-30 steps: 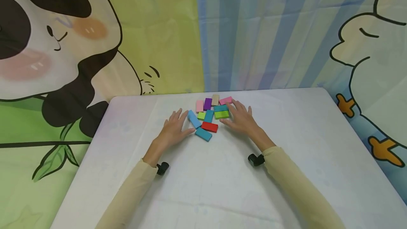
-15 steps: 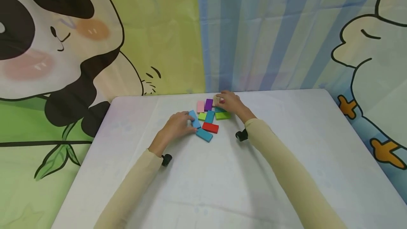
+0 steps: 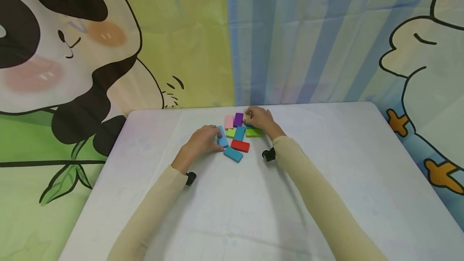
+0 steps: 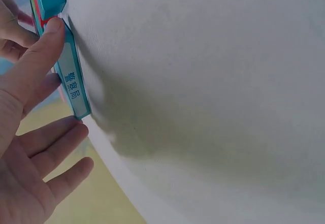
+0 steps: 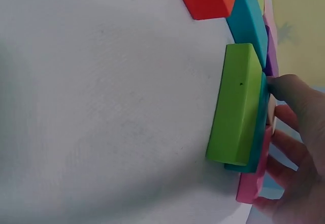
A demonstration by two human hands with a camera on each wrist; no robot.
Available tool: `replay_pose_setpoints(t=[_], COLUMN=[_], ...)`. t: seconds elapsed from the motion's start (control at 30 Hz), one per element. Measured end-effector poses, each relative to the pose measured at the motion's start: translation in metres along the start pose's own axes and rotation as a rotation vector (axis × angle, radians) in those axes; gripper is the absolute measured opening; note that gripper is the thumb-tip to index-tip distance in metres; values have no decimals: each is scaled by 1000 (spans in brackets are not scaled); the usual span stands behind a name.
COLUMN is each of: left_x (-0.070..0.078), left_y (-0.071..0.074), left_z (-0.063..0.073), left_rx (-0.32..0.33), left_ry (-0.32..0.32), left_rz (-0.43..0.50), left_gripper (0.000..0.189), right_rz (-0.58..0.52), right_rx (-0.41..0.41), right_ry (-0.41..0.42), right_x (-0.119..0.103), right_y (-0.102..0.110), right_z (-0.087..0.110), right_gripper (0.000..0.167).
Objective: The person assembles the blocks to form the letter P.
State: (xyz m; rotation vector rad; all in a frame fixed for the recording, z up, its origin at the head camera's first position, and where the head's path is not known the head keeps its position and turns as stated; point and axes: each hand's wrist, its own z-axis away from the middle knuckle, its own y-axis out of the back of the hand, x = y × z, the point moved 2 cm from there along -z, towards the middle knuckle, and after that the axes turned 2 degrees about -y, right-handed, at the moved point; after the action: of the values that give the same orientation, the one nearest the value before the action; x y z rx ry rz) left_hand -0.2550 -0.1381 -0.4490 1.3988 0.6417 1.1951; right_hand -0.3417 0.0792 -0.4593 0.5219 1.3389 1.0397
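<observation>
My left hand (image 3: 204, 139) grips the light blue block (image 3: 222, 137) at the left of a cluster of coloured blocks. In the left wrist view its thumb lies along that block (image 4: 73, 84), which bears printed characters, with fingers on its far side. My right hand (image 3: 262, 119) pinches the tan block (image 3: 246, 115) at the back, between thumb and fingers, and covers much of it. In the right wrist view a lime green block (image 5: 233, 107), a teal block (image 5: 261, 127) and a pink block (image 5: 251, 183) lie right beside the right fingers.
A red block (image 3: 240, 146) and a blue block (image 3: 233, 154) lie at the cluster's front. Pale pink (image 3: 229, 121), purple (image 3: 238, 119), small lime (image 3: 230, 133) and teal (image 3: 239, 133) blocks fill its middle and back. The white table (image 3: 224, 212) ends at a printed curtain (image 3: 195, 51).
My right hand has moved left and back from beside the cluster onto the tan block. My left fingers have come in and closed on the light blue block, which has turned slightly.
</observation>
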Motion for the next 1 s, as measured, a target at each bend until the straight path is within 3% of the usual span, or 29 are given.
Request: replay_pose_setpoints(t=[0.27, 0.5, 0.8, 0.9, 1.0], left_x=[-4, -4, -12, -15, -17], left_y=[1, 4, 1, -2, -2], left_z=[-5, -5, -4, -6, -3], left_rx=[-27, -74, -79, -77, -47], left_ry=[-26, 43, 61, 50, 8], left_rz=[79, 46, 105, 107, 102], left_gripper=[51, 82, 89, 89, 89], right_rz=[38, 23, -19, -30, -46], right_rx=[18, 38, 48, 45, 97], right_ry=[-2, 18, 65, 99, 110], right_x=[-4, -2, 0, 2, 2], right_y=[0, -1, -7, -8, -2], right_z=[0, 0, -1, -3, -2], right_gripper=[38, 38, 42, 41, 41])
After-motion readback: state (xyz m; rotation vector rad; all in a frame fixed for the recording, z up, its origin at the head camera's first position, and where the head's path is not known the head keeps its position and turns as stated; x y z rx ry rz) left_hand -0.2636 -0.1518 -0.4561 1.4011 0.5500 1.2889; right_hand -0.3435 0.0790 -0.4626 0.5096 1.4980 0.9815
